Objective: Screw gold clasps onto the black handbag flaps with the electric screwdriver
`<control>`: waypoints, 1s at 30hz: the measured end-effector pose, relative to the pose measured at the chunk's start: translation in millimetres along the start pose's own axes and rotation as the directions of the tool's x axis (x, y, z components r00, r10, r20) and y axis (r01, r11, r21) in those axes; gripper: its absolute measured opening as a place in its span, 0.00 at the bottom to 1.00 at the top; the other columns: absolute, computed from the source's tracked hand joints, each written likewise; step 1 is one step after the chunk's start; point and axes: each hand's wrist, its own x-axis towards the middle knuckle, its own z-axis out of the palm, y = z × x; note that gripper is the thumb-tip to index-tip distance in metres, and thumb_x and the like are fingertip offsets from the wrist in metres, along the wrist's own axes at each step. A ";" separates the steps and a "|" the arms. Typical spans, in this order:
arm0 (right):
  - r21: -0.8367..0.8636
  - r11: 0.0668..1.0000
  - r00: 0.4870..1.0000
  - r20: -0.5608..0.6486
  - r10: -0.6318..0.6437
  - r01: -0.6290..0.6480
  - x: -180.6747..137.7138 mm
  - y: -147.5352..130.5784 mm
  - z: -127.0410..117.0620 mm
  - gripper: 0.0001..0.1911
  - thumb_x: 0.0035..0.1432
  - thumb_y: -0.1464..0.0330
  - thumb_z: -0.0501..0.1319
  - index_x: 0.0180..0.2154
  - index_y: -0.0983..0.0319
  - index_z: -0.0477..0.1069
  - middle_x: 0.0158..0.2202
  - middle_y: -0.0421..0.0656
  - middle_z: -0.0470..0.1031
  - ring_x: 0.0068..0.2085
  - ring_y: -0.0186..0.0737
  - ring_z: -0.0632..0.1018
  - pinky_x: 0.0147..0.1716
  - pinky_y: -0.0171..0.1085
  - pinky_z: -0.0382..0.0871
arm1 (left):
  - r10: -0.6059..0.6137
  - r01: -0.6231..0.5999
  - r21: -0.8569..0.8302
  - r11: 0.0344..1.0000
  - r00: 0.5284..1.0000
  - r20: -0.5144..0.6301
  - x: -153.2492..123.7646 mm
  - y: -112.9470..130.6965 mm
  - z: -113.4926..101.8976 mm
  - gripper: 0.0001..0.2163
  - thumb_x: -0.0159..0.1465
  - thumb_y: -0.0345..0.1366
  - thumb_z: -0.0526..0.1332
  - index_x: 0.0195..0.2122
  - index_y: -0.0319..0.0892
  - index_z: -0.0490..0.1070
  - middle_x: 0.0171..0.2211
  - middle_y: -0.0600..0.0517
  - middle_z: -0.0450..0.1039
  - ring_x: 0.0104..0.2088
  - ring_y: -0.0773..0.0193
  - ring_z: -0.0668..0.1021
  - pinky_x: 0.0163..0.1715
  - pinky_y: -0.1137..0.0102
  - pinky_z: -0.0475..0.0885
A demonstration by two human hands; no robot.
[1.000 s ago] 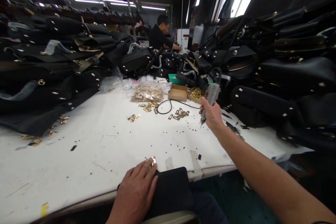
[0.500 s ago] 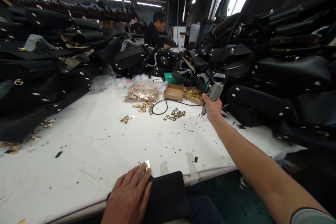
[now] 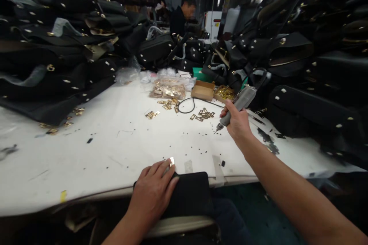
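Note:
My left hand (image 3: 153,187) lies across a black bag flap (image 3: 194,189) at the table's near edge. Its fingers are close together and bent over the flap's edge, pressing it down. A small shiny metal plate (image 3: 171,162) shows at the fingertips. My right hand (image 3: 237,120) is closed around a grey electric screwdriver (image 3: 243,99), whose bit points down and left above the table. Beneath and left of the bit, tiny dark bits are scattered. Loose gold rectangular frames (image 3: 202,114) lie farther back, left of the screwdriver.
Black bags (image 3: 86,38) are piled on the left, with more bags (image 3: 307,111) on the right. At the back of the white table (image 3: 109,149) are a bag of metal parts (image 3: 168,88), a cardboard box (image 3: 202,90) and a box of gold pieces (image 3: 224,93). A co-worker (image 3: 181,17) is beyond.
The view has shifted left and down. My right hand has brought the screwdriver a little nearer to my left hand, its bit tilted more to the left. My left hand stays on the flap.

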 end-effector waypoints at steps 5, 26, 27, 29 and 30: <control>0.121 0.963 0.957 0.193 0.214 -0.240 -79.1 6.0 42.1 0.20 0.47 0.59 0.76 0.35 0.61 0.70 0.25 0.34 0.68 0.23 0.29 0.70 0.23 0.31 0.71 | -0.114 0.121 -0.091 0.988 0.990 0.081 -0.5 10.1 -7.3 0.13 0.71 0.42 0.58 0.53 0.47 0.74 0.58 0.49 0.74 0.55 0.53 0.74 0.49 0.56 0.69; 0.122 0.911 0.901 0.243 0.358 -0.395 -150.4 34.1 74.0 0.21 0.48 0.59 0.76 0.34 0.60 0.68 0.25 0.33 0.66 0.24 0.29 0.69 0.24 0.30 0.70 | -0.150 0.159 -0.099 0.982 0.984 0.092 -3.9 13.1 -8.0 0.13 0.72 0.44 0.55 0.53 0.49 0.73 0.56 0.50 0.74 0.53 0.55 0.73 0.46 0.58 0.66; 0.122 0.911 0.902 0.244 0.357 -0.394 -150.9 34.0 74.5 0.21 0.48 0.59 0.76 0.34 0.60 0.68 0.25 0.33 0.66 0.24 0.29 0.69 0.24 0.30 0.70 | -0.150 0.159 -0.096 0.983 0.984 0.095 -4.1 13.0 -7.8 0.13 0.73 0.43 0.55 0.53 0.49 0.73 0.56 0.50 0.73 0.53 0.55 0.73 0.46 0.58 0.66; 0.120 0.912 0.902 0.243 0.357 -0.393 -151.6 33.9 75.1 0.21 0.48 0.58 0.76 0.34 0.60 0.68 0.25 0.33 0.66 0.24 0.29 0.69 0.24 0.30 0.70 | -0.149 0.159 -0.095 0.983 0.984 0.100 -4.5 13.0 -7.4 0.13 0.73 0.43 0.54 0.53 0.49 0.72 0.57 0.51 0.73 0.53 0.56 0.73 0.46 0.58 0.66; 0.116 0.913 0.903 0.241 0.357 -0.392 -151.9 33.9 75.3 0.21 0.48 0.58 0.76 0.34 0.61 0.68 0.25 0.33 0.66 0.24 0.29 0.69 0.24 0.30 0.70 | -0.149 0.159 -0.096 0.983 0.984 0.101 -4.6 12.9 -7.2 0.12 0.73 0.42 0.54 0.53 0.49 0.72 0.57 0.50 0.73 0.53 0.56 0.73 0.47 0.58 0.66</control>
